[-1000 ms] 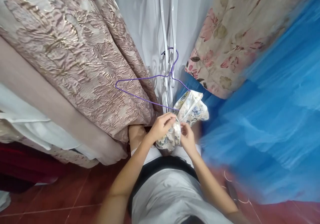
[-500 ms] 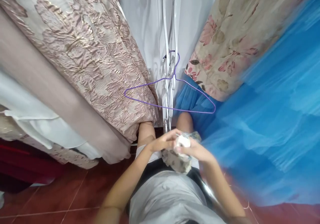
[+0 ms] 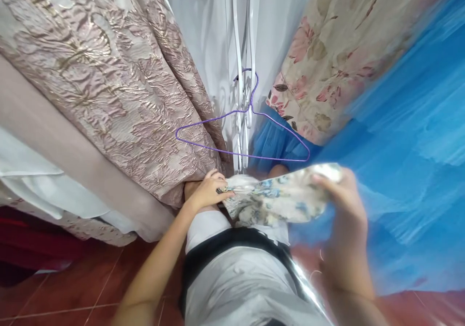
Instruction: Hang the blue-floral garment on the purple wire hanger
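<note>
Stretched between both hands, above my lap, is a cream piece of cloth with a blue floral print; its exact kind does not show. My left hand is closed on its left end, thumb against the fabric. At the other end my right hand, blurred, pinches the upper corner. White material bulges along the upper left part of the cloth. Just beyond it hangs a bare purple hanger, hooked on a white hanger chain.
On the left hang a pink-gold brocade dress and several other garments. To the right are a floral garment and a wide blue tulle skirt. White cloth hangs behind the chain. Red tiles cover the floor.
My hands have moved apart, the right one outward to the right. The bunched cloth they held close together is now spread out between them. The hanger stays on the chain.
</note>
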`<state>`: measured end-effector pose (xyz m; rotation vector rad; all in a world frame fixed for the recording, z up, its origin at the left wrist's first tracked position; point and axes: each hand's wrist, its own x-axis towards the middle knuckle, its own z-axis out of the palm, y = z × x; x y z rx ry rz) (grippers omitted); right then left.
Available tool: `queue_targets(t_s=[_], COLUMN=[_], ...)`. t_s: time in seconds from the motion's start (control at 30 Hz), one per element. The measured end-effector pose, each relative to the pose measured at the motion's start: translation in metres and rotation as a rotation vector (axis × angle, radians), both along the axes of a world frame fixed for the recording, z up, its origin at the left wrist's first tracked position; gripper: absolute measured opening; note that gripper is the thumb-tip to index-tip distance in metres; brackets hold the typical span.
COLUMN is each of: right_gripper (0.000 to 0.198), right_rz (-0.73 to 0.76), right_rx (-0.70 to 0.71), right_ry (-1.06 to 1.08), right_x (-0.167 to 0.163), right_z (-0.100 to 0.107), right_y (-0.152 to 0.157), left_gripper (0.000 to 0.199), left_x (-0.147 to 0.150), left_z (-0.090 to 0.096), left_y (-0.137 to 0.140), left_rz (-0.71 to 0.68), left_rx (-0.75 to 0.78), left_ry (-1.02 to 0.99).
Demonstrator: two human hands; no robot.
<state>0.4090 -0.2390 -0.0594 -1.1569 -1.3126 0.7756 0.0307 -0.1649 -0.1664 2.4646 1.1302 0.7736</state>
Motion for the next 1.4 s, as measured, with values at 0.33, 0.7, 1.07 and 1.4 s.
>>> queue_targets(t_s=[0.33, 0.7, 1.07, 1.4], right_gripper=[0.040, 0.032, 0.043, 0.031], right_rz=[0.078, 0.358, 0.331, 0.329], right_rx=[0.153, 0.061, -0.091, -0.135], right_ry=[0.056, -0.052, 0.113, 0.166], right_x=[-0.011, -0.041, -0.040, -0.021], right_z=[0.038, 0.067, 0.052, 0.053], right_y=[0.124, 0.105, 0.126, 0.107], left_gripper=[0.033, 0.025, 0.028, 0.022], left_x=[-0.032, -0.131, -0.046, -0.027], left_z=[0.055, 0.092, 0.187, 0.160], left_y=[-0.036, 0.012, 0.053, 0.059], left_rz=[0.108, 0.352, 0.047, 0.189], left_rx=[0.014, 0.339, 0.223, 0.302], left_ry=[-0.330, 0.100, -0.451, -0.246])
